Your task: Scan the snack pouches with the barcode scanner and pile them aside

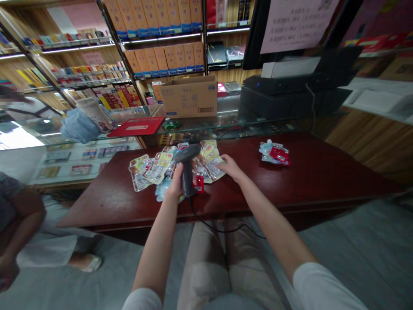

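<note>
While the left hand (177, 180) grips a black scanner (187, 170), right hand (229, 168) pinching a pouch's (213, 168) edge

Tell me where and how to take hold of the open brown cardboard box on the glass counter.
Grip the brown cardboard box by its end walls, coming from left and right with a palm on each. It stands upright with flat, straight sides, which should suit two hands. The left hand would probably need to release its dark grey handheld scanner first.
</note>
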`<move>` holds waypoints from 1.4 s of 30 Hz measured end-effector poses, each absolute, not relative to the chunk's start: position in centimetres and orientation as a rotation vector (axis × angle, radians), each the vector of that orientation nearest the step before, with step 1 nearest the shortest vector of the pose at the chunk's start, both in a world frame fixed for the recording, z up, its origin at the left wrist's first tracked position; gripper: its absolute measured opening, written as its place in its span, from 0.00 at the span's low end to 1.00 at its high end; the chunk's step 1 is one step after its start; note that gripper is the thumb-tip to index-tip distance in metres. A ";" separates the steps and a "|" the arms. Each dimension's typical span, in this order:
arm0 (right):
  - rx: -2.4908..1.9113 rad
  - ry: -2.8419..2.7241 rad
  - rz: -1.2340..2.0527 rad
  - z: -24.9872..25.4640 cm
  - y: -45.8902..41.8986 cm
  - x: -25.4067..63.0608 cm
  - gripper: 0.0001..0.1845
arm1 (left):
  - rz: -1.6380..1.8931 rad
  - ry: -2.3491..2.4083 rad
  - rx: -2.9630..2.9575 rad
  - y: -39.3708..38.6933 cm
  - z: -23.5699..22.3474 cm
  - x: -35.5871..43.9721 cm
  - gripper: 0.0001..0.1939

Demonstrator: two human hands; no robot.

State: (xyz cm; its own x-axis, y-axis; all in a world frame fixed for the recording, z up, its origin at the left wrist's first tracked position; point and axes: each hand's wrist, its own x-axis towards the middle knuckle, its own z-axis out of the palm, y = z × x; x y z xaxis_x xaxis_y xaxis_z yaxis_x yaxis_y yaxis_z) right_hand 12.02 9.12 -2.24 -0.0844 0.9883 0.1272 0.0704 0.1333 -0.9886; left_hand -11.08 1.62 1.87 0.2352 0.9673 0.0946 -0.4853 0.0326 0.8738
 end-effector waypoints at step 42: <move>-0.865 -0.698 1.271 -1.1 10.9 19.6 0.21 | 1.004 0.689 1.233 0.4 2.4 -10.4 0.39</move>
